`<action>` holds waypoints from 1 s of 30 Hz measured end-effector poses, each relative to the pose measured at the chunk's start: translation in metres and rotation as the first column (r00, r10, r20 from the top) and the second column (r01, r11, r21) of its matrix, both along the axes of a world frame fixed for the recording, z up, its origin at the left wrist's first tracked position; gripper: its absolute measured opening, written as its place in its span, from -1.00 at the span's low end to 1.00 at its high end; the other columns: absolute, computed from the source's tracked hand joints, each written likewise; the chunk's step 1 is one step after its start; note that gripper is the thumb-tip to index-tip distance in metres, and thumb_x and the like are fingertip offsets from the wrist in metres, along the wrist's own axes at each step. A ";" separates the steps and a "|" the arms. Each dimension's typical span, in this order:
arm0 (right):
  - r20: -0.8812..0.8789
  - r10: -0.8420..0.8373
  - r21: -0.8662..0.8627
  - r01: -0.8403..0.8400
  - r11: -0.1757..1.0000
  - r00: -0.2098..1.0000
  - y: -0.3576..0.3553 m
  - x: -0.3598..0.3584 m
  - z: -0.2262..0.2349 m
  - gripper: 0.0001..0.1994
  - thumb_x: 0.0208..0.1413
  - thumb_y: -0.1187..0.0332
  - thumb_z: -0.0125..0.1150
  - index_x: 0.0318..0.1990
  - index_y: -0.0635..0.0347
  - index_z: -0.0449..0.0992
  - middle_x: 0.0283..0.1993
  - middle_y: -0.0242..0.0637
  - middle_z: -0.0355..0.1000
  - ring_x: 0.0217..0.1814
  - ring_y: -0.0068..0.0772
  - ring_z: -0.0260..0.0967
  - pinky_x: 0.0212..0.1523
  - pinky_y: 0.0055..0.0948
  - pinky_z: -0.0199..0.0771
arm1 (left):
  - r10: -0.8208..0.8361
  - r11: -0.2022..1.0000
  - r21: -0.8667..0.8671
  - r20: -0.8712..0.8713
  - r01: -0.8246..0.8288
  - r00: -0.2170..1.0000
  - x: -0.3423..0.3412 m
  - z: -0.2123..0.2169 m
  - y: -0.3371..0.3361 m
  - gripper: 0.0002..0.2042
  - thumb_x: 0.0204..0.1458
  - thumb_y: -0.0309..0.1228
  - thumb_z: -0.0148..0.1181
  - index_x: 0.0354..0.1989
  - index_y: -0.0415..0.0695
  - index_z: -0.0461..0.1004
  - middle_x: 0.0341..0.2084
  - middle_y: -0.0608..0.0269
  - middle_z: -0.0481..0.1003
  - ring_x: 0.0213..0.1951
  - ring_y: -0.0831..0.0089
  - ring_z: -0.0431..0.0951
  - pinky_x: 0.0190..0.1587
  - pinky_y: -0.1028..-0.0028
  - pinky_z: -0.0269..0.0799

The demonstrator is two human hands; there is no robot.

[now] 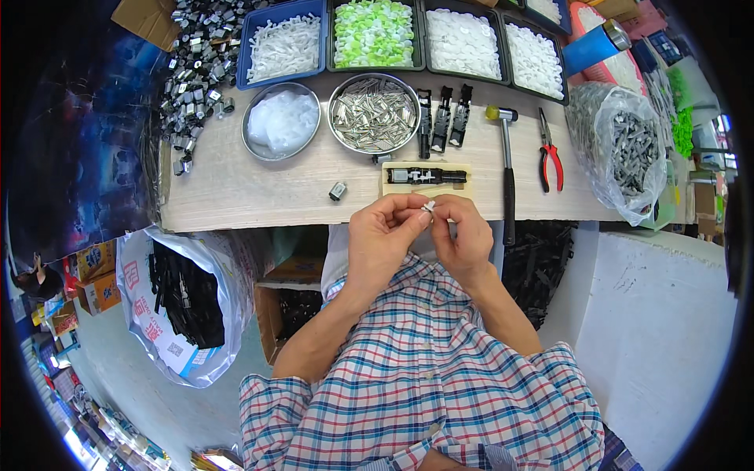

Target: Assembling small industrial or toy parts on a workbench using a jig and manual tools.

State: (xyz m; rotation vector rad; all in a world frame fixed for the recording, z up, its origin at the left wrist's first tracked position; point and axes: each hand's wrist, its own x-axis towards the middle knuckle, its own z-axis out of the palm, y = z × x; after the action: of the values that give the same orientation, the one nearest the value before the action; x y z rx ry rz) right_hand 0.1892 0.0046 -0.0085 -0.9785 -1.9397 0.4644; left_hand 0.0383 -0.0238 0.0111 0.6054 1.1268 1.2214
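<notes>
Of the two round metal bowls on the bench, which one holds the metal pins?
The right bowl, nearest the three black parts; the left bowl holds white plastic pieces instead.

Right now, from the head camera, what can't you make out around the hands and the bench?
- Small white part pinched between left hand and right hand: mostly hidden by fingertips, too small to tell its shape.
- Blue cylinder and the trays: cut off by the top edge.
- Grey pieces in the clear bag: blurred by plastic and fisheye rim.
- Black parts in the white sack under the bench: too dark to separate.
</notes>
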 end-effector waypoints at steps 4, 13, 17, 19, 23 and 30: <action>0.041 0.130 -0.056 -0.128 0.990 0.991 0.005 0.010 0.004 -0.77 -0.03 0.66 0.31 -0.20 0.27 0.45 -0.27 -0.12 0.51 -0.30 -0.09 0.52 -0.32 -0.27 0.54 | -0.018 1.000 -0.025 -0.022 0.018 1.000 -0.006 -0.009 -0.008 -0.80 0.11 -0.59 0.32 -0.08 -0.29 0.60 -0.37 0.24 0.63 -0.34 0.57 0.60 -0.25 0.61 0.53; 0.458 0.126 -0.079 -0.101 0.992 0.880 0.023 0.028 0.006 -0.83 -0.01 0.55 0.32 -0.27 0.21 0.47 -0.33 -0.21 0.43 -0.34 -0.10 0.42 -0.32 -0.21 0.42 | 0.354 0.731 0.453 -0.891 0.510 0.284 -0.019 -0.031 -0.016 -0.71 -0.07 -0.38 0.42 -0.14 -0.13 0.64 0.12 0.03 0.47 0.21 -0.04 0.39 0.18 0.01 0.38; 0.477 0.172 -0.099 -0.141 0.985 0.862 0.029 0.028 0.003 -0.85 0.02 0.50 0.32 -0.26 0.19 0.49 -0.34 -0.23 0.41 -0.36 -0.11 0.40 -0.34 -0.20 0.42 | 0.343 0.698 0.400 -0.915 0.595 0.213 -0.015 -0.042 -0.016 -0.66 -0.06 -0.27 0.41 -0.09 -0.09 0.64 0.22 0.01 0.40 0.33 -0.04 0.29 0.33 -0.08 0.21; 0.467 0.222 -0.140 -0.176 0.974 0.856 0.030 0.028 0.005 -0.86 0.03 0.48 0.32 -0.26 0.18 0.49 -0.34 -0.23 0.41 -0.36 -0.11 0.41 -0.34 -0.21 0.42 | 0.329 0.691 0.385 -0.921 0.612 0.209 -0.014 -0.045 -0.013 -0.65 -0.05 -0.24 0.41 -0.07 -0.07 0.64 0.25 0.01 0.38 0.36 -0.04 0.26 0.36 -0.09 0.16; 0.489 0.234 -0.180 -0.166 0.970 0.840 0.031 0.031 0.004 -0.81 -0.01 0.42 0.32 -0.24 0.18 0.48 -0.31 -0.21 0.43 -0.27 -0.12 0.45 -0.26 -0.21 0.46 | 0.314 0.669 0.362 -0.929 0.649 0.195 -0.012 -0.048 -0.008 -0.68 0.01 -0.29 0.33 -0.05 -0.10 0.59 0.27 -0.05 0.36 0.38 -0.03 0.24 0.35 -0.13 0.17; 0.411 0.255 -0.247 -0.163 0.955 0.875 0.034 0.033 0.006 -0.87 0.04 0.43 0.32 -0.28 0.20 0.51 -0.34 -0.21 0.43 -0.31 -0.07 0.45 -0.29 -0.21 0.47 | 0.418 0.665 0.362 -0.905 0.653 0.075 -0.006 -0.055 -0.007 -0.82 0.12 -0.35 0.13 -0.16 -0.09 0.55 0.24 -0.03 0.42 0.36 0.00 0.31 0.31 -0.19 0.19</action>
State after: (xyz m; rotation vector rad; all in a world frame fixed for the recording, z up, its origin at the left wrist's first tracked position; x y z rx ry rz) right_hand 0.2225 0.0387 -0.0021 -1.0761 -2.4636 0.6183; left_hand 0.0327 -0.0306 -0.0439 2.5749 1.5434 0.8977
